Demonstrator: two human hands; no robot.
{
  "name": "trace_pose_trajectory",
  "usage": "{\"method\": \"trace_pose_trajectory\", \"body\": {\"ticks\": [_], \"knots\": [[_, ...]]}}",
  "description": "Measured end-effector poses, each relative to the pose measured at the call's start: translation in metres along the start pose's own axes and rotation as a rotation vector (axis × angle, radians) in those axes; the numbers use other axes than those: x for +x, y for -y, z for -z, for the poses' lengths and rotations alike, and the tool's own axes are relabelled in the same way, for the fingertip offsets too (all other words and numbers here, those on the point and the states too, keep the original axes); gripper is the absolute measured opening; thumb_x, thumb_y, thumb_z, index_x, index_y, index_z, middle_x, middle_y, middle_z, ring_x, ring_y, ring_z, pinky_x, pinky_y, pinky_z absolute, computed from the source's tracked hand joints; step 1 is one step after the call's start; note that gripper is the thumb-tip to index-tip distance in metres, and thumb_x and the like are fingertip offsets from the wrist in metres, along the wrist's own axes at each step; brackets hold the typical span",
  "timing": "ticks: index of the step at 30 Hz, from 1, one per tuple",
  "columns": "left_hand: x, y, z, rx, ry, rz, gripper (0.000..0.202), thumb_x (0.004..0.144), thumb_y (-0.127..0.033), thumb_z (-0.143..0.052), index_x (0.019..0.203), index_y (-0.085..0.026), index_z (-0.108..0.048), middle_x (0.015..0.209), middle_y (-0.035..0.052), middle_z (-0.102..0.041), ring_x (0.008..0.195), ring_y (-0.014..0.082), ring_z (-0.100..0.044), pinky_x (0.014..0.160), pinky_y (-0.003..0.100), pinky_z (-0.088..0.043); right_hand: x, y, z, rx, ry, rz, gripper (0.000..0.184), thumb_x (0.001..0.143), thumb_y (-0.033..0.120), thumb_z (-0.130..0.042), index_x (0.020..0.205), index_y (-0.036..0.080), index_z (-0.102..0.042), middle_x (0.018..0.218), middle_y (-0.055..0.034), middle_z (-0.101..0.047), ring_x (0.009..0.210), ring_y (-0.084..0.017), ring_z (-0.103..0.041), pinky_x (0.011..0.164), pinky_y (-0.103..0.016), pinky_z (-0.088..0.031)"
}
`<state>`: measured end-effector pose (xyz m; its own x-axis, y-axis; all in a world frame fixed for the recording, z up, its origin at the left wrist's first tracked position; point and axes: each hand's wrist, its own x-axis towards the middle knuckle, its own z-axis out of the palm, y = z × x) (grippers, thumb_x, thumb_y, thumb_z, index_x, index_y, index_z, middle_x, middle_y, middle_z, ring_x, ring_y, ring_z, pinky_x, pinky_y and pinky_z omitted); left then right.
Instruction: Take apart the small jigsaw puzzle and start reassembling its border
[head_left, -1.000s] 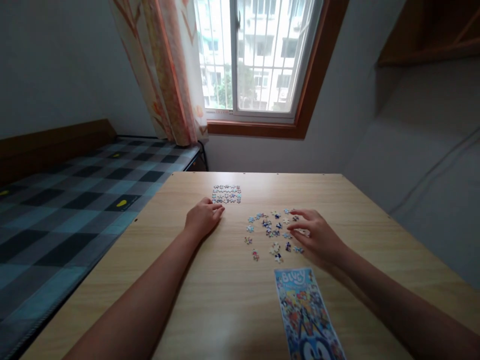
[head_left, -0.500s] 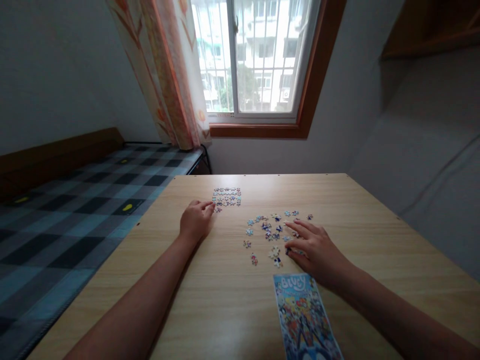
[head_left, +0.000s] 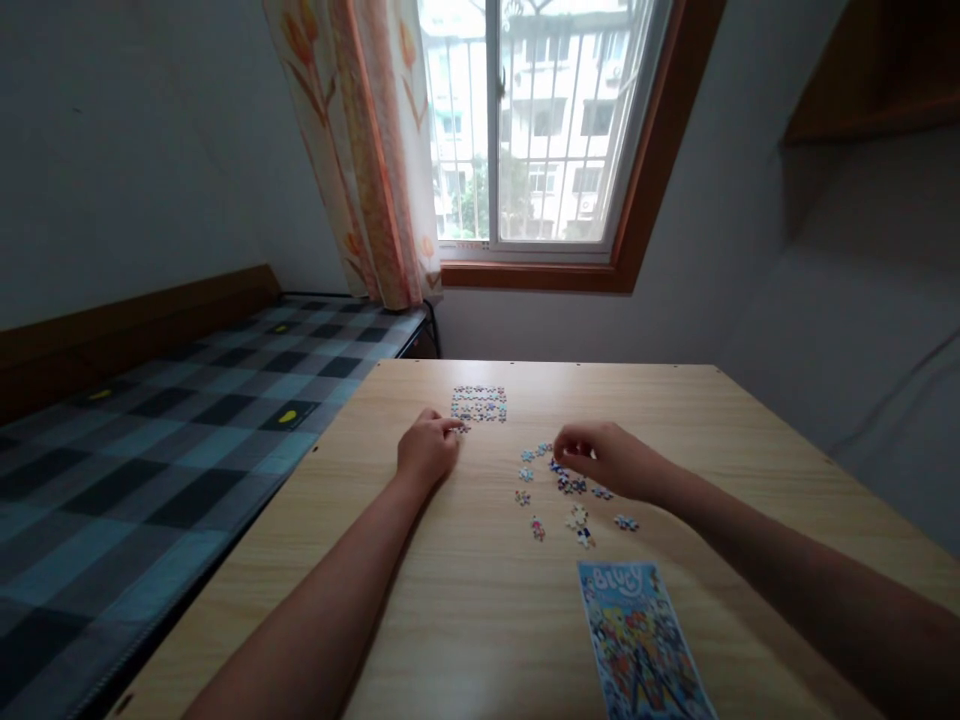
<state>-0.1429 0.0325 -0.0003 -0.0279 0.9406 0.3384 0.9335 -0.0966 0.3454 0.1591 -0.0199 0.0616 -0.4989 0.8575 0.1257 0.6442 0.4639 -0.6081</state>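
The left fingertips [head_left: 452, 427] were drawn together, thumb against forefinger, and touched a single puzzle piece [head_left: 463, 430] lying at the near left corner of the joined patch [head_left: 479, 404]. It was too small to tell whether the piece was pinched or only pressed against the table. The rest of the left hand [head_left: 429, 450] was curled loosely, its heel resting on the table [head_left: 450, 620].

The right fingers [head_left: 564, 452] were bunched together too, tips turned down into the loose pieces [head_left: 574, 488]. Whether one sat between them could not be made out. The right hand [head_left: 606, 460] arched over the far part of that scatter, with the wrist raised a little.

By the look of it, the step in hand was twofold: seating one piece at the patch's edge while sorting through the loose ones for another. Fitting a piece would call for turning it so that its knobs met the gaps, then pressing it flat without shifting the joined rows.

The joined patch was a small flat rectangle of mixed colours near the far middle of the table, just beyond the left hand. The loose pieces lay well apart from it to the right, mostly blue, white and dark. A printed picture sheet [head_left: 641, 640] lay nearer the person. A bed with a checked cover [head_left: 187, 420] stood to the left, below a window [head_left: 540, 130] and curtain [head_left: 375, 150].
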Motion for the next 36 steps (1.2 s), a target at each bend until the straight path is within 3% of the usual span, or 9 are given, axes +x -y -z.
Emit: {"method": "trace_pose_trajectory", "body": {"ticks": [5, 9, 14, 17, 20, 23, 29, 36], "knots": [[-0.001, 0.000, -0.002, 0.036, 0.027, -0.025, 0.027, 0.089, -0.030, -0.057, 0.100, -0.033, -0.081, 0.097, 0.0028, -0.063, 0.077, 0.0158, -0.061, 0.065, 0.027, -0.045, 0.086, 0.012, -0.045, -0.087, -0.012, -0.030, 0.013, 0.084, 0.020, -0.067, 0.091, 0.021, -0.079, 0.086, -0.0026, -0.075, 0.070, -0.011, -0.062, 0.066, -0.022, -0.043], [-0.002, -0.001, -0.001, 0.042, 0.032, -0.016, 0.027, 0.090, -0.031, -0.057, 0.101, -0.034, -0.081, 0.097, 0.0029, -0.063, 0.076, 0.0153, -0.061, 0.064, 0.027, -0.045, 0.119, 0.017, -0.073, -0.195, -0.024, -0.139, 0.016, 0.083, 0.032, -0.070, 0.092, 0.025, -0.081, 0.087, -0.0039, -0.077, 0.076, -0.015, -0.065, 0.067, -0.024, -0.044], [-0.002, -0.003, 0.001, 0.038, 0.033, -0.006, 0.029, 0.089, -0.027, -0.056, 0.104, -0.033, -0.080, 0.097, 0.0031, -0.062, 0.077, 0.0157, -0.062, 0.067, 0.027, -0.047, 0.109, 0.021, -0.074, -0.236, 0.011, -0.111, 0.026, 0.090, 0.045, -0.062, 0.102, 0.031, -0.080, 0.090, -0.0020, -0.077, 0.077, -0.017, -0.066, 0.066, -0.025, -0.044], [-0.002, -0.003, 0.000, 0.034, 0.020, -0.009, 0.030, 0.089, -0.025, -0.056, 0.103, -0.034, -0.080, 0.097, 0.0029, -0.063, 0.079, 0.0160, -0.062, 0.068, 0.026, -0.047, 0.101, 0.017, -0.063, -0.340, -0.004, -0.019, 0.027, 0.092, 0.033, -0.058, 0.110, 0.032, -0.078, 0.095, -0.0020, -0.077, 0.083, -0.017, -0.065, 0.073, -0.027, -0.045], [-0.001, -0.002, -0.002, 0.031, 0.019, -0.017, 0.028, 0.090, -0.028, -0.056, 0.102, -0.034, -0.080, 0.098, 0.0027, -0.063, 0.080, 0.0160, -0.063, 0.069, 0.026, -0.048, 0.098, 0.010, -0.056, -0.467, 0.036, 0.176, 0.031, 0.090, 0.019, -0.057, 0.109, 0.031, -0.079, 0.104, -0.0042, -0.074, 0.096, -0.020, -0.062, 0.085, -0.030, -0.044], [-0.002, -0.002, -0.002, 0.035, 0.027, -0.010, 0.027, 0.091, -0.030, -0.056, 0.102, -0.035, -0.080, 0.099, 0.0027, -0.063, 0.080, 0.0155, -0.062, 0.069, 0.025, -0.048, 0.096, 0.005, -0.058, -0.529, 0.075, 0.290, 0.029, 0.091, 0.022, -0.058, 0.108, 0.033, -0.079, 0.117, -0.0046, -0.070, 0.106, -0.023, -0.057, 0.093, -0.036, -0.041], [-0.001, -0.003, -0.001, 0.038, 0.048, -0.011, 0.028, 0.092, -0.034, -0.055, 0.101, -0.034, -0.081, 0.100, 0.0040, -0.064, 0.081, 0.0176, -0.063, 0.065, 0.027, -0.047, 0.097, 0.004, -0.075, -0.520, -0.015, 0.227, 0.028, 0.097, 0.032, -0.052, 0.108, 0.029, -0.078, 0.139, -0.0057, -0.060, 0.127, -0.029, -0.050, 0.105, -0.045, -0.037], [-0.001, -0.002, -0.002, 0.047, 0.054, -0.024, 0.028, 0.091, -0.035, -0.055, 0.103, -0.033, -0.081, 0.098, 0.0048, -0.063, 0.081, 0.0182, -0.063, 0.066, 0.027, -0.047, 0.109, 0.004, -0.085, -0.477, -0.078, 0.214, 0.029, 0.097, 0.031, -0.052, 0.108, 0.029, -0.079, 0.143, -0.0062, -0.057, 0.134, -0.028, -0.047, 0.112, -0.044, -0.036]]}}
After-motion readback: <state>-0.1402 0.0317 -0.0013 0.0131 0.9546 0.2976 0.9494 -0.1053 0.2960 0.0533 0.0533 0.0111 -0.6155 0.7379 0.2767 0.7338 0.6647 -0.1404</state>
